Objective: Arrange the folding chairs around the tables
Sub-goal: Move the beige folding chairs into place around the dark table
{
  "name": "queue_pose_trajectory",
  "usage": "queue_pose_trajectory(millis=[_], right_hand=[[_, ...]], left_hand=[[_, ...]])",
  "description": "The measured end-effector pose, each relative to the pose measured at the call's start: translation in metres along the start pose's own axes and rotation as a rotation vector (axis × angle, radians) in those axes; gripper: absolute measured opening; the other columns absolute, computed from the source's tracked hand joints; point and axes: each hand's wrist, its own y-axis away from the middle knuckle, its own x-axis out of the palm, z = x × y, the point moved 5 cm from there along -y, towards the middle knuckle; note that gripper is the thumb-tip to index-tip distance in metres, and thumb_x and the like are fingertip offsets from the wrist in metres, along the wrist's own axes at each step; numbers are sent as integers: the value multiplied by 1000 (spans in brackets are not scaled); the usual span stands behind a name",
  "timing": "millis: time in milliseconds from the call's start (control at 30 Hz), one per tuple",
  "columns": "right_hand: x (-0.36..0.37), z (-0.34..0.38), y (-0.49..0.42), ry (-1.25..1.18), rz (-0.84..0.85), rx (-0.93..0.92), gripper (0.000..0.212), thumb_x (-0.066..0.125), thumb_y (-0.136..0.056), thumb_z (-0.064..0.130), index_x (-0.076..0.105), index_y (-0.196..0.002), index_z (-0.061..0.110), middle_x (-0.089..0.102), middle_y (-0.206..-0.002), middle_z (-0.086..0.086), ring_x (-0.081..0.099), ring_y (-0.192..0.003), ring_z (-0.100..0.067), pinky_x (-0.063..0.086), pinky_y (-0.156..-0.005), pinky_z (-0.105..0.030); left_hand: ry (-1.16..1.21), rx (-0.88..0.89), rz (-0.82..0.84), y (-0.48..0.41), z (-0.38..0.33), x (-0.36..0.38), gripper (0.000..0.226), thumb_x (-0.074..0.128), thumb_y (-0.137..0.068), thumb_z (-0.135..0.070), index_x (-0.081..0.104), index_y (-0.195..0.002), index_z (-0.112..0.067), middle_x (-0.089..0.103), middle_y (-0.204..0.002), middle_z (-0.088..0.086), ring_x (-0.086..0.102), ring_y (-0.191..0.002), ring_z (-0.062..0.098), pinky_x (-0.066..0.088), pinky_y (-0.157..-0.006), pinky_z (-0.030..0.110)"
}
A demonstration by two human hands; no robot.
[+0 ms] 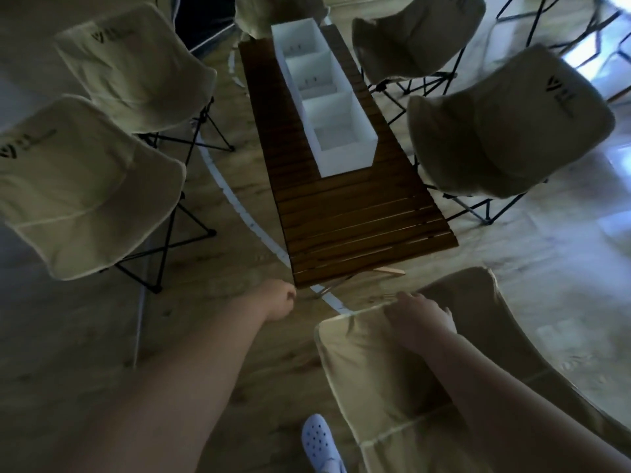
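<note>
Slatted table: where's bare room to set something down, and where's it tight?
Free: the slatted table's near half, bare slats between the white three-compartment box and the near edge. Slim strips flank the box. Tight: right side, where the nearer beige folding chair crowds the table edge.
</note>
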Motion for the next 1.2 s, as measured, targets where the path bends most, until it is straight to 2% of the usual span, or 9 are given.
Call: queue_pose_trajectory(millis=[200, 300, 467, 533, 600, 667, 800, 1100, 1200], right_hand=[[16, 44, 0, 39, -7, 35, 47, 38, -97, 49, 50, -134, 23, 53, -134, -1, 52, -120, -25, 46, -97, -47], [14, 74, -12, 14, -46, 68, 50, 44, -97, 50, 48, -137, 20, 55, -134, -7, 54, -119, -30, 47, -96, -47], [-12, 127, -68, 13, -5, 93, 54, 61, -94, 28, 39, -143, 28, 38, -147, -6, 47, -128, -26, 47, -101, -39], [-24, 154, -98, -19, -4, 151, 49, 59, -94, 29, 43, -140, 28, 44, -141, -7, 51, -123, -27, 50, -97, -41], [-41, 191, -125, -128, -78, 223, 39, 52, -95, 40, 54, -129, 22, 58, -123, -8, 59, -109, -30, 53, -89, -44], [-52, 232, -148, -213, -141, 254, 42, 45, -96, 47, 57, -124, 19, 63, -114, -7, 61, -103, -30, 52, -88, -47], [-63, 314, -165, -190, -83, 274, 55, 39, -100, 51, 37, -148, 24, 45, -147, -2, 46, -131, -26, 41, -107, -46], [-53, 417, -177, 39, 13, 254, 48, 48, -100, 34, 39, -147, 24, 39, -148, -5, 37, -137, -30, 36, -111, -52], [-26, 442, -182, 36, 3, 263, 45, 49, -95, 37, 48, -139, 31, 47, -135, 0, 47, -125, -27, 43, -103, -55]], left_hand=[[-52, 22, 43, 9, 60, 0, 35, 45, -99, -29, 57, -132, -26, 57, -129, 2, 55, -112, 20, 48, -92, 35], [-121, -22, 94, -6, 103, -9, 35, 46, -98, -27, 57, -131, -25, 58, -126, 1, 56, -108, 19, 49, -93, 37], [-118, -43, 115, -65, 161, -70, 33, 47, -96, -24, 59, -127, -27, 59, -124, 0, 57, -106, 18, 49, -90, 35], [-111, -16, 124, -89, 178, -104, 35, 47, -97, -24, 58, -131, -25, 58, -127, 0, 57, -109, 20, 49, -94, 37], [-127, 19, 131, -110, 195, -139, 37, 46, -98, -24, 56, -134, -24, 56, -132, 2, 56, -114, 21, 48, -98, 39], [-160, 52, 122, -132, 212, -176, 39, 45, -99, -25, 54, -136, -23, 53, -138, 4, 53, -121, 24, 46, -101, 39], [-177, 95, 96, -152, 243, -238, 40, 42, -100, -25, 52, -139, -18, 50, -142, 6, 50, -125, 25, 43, -101, 35], [-150, 166, 105, -144, 336, -273, 40, 42, -101, -25, 52, -139, -20, 50, -142, 4, 51, -125, 24, 45, -102, 39], [-170, 160, 140, -137, 383, -272, 40, 43, -101, -25, 52, -140, -22, 50, -143, 4, 51, -126, 24, 45, -103, 38]])
